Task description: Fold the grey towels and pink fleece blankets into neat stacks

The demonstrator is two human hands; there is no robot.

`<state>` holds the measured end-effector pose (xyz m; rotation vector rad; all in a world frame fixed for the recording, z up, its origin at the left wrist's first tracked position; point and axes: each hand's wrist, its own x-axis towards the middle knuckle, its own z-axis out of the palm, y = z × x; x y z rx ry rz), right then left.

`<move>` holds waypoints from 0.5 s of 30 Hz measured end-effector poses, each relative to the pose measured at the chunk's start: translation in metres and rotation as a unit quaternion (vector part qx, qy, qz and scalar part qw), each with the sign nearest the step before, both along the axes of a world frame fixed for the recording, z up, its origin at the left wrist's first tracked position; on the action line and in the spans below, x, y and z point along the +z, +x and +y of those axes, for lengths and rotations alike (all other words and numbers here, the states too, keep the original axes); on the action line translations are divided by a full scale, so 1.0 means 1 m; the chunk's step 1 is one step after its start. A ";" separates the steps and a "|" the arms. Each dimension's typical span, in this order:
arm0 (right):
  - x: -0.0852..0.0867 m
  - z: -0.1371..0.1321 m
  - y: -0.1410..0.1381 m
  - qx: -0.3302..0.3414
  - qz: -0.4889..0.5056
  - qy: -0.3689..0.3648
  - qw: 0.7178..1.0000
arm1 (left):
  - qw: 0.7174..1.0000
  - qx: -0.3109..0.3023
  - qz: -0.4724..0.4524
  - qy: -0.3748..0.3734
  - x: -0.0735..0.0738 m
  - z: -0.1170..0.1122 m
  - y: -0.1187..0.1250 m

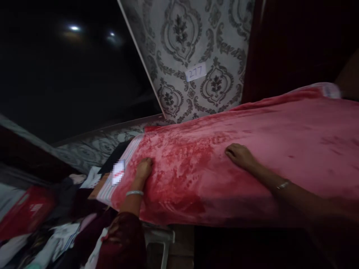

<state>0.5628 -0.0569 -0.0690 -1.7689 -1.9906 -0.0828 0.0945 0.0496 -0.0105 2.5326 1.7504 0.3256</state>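
A plush pink-red blanket (252,149) lies spread across the middle and right of the view. My left hand (144,169) rests on its left end, fingers curled down against the fabric near a striped hem with a small label. My right hand (240,155) lies on top of the blanket further right, fingers bent and pressed flat on the pile. Each wrist carries a silver bangle. Neither hand lifts anything.
A grey damask-patterned wall (196,48) with a paper tag reading 277 stands behind. A heap of mixed clothes (42,224) lies at lower left. A white plastic stool (159,239) sits below the blanket. A dark curtain hangs at upper right.
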 end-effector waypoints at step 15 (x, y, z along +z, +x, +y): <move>-0.031 0.016 0.006 0.009 0.030 0.074 0.997 | 0.968 0.250 0.023 -0.025 0.014 0.037 -0.075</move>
